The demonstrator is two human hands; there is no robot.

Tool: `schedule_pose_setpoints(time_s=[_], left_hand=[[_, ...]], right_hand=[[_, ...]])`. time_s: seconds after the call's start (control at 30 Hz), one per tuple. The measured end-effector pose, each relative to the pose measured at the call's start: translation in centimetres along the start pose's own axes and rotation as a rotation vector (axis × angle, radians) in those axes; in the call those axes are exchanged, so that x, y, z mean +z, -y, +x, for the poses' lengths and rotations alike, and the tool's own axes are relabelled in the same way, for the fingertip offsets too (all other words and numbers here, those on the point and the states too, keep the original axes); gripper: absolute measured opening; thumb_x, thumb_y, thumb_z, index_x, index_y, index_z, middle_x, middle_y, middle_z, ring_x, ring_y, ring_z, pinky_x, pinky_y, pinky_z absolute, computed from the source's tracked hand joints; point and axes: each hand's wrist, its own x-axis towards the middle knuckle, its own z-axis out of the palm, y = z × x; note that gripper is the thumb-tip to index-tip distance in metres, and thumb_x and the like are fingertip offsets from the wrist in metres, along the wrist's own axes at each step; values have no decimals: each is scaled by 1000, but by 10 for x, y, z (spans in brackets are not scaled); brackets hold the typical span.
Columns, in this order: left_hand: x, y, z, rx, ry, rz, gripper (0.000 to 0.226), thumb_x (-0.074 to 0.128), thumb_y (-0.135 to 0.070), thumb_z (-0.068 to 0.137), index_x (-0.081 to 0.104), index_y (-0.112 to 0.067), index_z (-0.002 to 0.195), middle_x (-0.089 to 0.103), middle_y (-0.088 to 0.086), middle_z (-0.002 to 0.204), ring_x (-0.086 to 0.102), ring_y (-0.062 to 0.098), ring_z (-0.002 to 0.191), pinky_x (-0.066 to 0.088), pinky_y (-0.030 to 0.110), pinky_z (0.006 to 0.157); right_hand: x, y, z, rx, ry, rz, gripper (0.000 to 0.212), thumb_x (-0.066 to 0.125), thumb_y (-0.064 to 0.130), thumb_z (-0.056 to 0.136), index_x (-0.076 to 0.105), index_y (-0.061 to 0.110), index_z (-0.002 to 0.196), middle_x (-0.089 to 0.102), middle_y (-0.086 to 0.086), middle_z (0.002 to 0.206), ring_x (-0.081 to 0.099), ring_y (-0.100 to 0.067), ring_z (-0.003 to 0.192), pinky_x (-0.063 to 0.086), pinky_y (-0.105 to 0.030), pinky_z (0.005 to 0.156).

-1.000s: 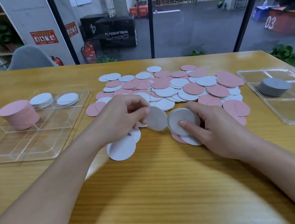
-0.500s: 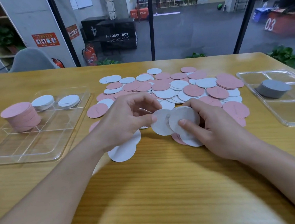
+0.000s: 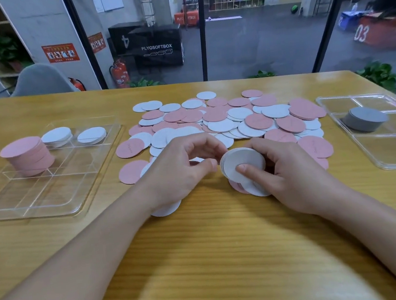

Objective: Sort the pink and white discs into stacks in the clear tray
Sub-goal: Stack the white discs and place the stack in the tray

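Wooden tabletop (image 3: pixel 215 246) is carrying the scattered discs (image 3: pixel 221 122) while my right hand (image 3: pixel 290 171) is gripping a white stack (image 3: pixel 243 167), my left hand (image 3: pixel 184 168), curled and seemingly empty, touching its left edge, nearer the clear tray (image 3: pixel 50 203) far left.

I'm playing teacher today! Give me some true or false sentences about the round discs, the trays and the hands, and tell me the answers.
1. The right hand holds a small stack of white discs. True.
2. The pink stack stands in the tray on the right. False: it stands in the left clear tray.
3. The right tray holds a grey stack. True.
4. All the loose discs are put away. False: a big pile of pink and white discs lies on the table.
5. The left tray has white discs too. True.
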Motion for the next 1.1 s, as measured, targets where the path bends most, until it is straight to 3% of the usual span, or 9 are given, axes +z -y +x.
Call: schedule_pose_setpoints(time_s=[0.13, 0.27, 0.4, 0.5, 0.67, 0.8, 0.9, 1.0, 1.1], left_hand=[[5, 3, -1, -30, -13, 194, 25, 69, -11, 106, 80, -33, 111, 79, -11, 112, 72, 15, 112, 58, 43, 96], [17, -2, 4, -51, -46, 242, 16, 73, -23, 106, 81, -37, 109, 78, -13, 107, 70, 13, 105, 57, 35, 90], [36, -14, 17, -67, -29, 309, 12, 76, -36, 103, 80, -34, 114, 74, -17, 103, 68, 7, 96, 51, 23, 81], [53, -26, 29, -89, 32, 333, 31, 84, -55, 93, 78, -37, 117, 67, -17, 103, 68, 5, 90, 57, 29, 80], [74, -31, 36, -27, 188, 575, 40, 84, -77, 76, 60, -54, 98, 54, -20, 105, 47, 9, 108, 49, 36, 90], [68, -19, 26, -59, 151, 526, 57, 88, -71, 76, 67, -47, 123, 55, -25, 114, 44, 4, 116, 45, 30, 100], [55, -17, 23, -85, 67, 453, 51, 93, -57, 78, 67, -46, 120, 60, -26, 120, 46, 2, 121, 42, 24, 98], [44, -12, 25, -134, -10, 339, 43, 94, -40, 81, 69, -46, 115, 68, -18, 115, 57, 10, 100, 48, 28, 84], [38, -9, 27, -130, -49, 203, 37, 92, -27, 86, 75, -42, 115, 72, -10, 104, 56, 4, 77, 44, 17, 72]], right_hand=[[-16, -7, -2, -2, -67, -33, 16, 69, 36, 105, 66, 21, 97, 64, 3, 81, 58, -19, 75, 47, -39, 66], [-34, -20, -15, 35, -40, -52, 17, 67, 33, 107, 63, 19, 97, 61, 1, 81, 53, -19, 72, 46, -40, 66], [-49, -30, -32, 89, -32, 41, 13, 67, 28, 107, 67, 16, 102, 65, -4, 85, 69, -22, 74, 54, -35, 62], [-53, -34, -36, 83, -40, 83, 11, 67, 25, 107, 68, 15, 102, 65, -3, 87, 72, -24, 76, 60, -39, 65], [-53, -39, -35, 63, -49, -18, 17, 68, 30, 106, 66, 16, 98, 65, 1, 84, 61, -22, 78, 53, -51, 72], [-53, -36, -34, 84, -44, -42, 15, 68, 33, 105, 66, 21, 97, 66, 5, 86, 61, -18, 80, 53, -40, 72], [-53, -31, -33, 111, -44, -38, 14, 68, 34, 105, 67, 23, 98, 67, 6, 86, 63, -13, 79, 49, -26, 65], [-53, -29, -34, 126, -40, -9, 14, 68, 32, 105, 68, 20, 98, 67, 5, 83, 63, -12, 74, 48, -25, 62], [-53, -27, -33, 133, -43, -26, 14, 68, 31, 106, 68, 19, 99, 68, 5, 83, 62, -14, 74, 48, -26, 61]])
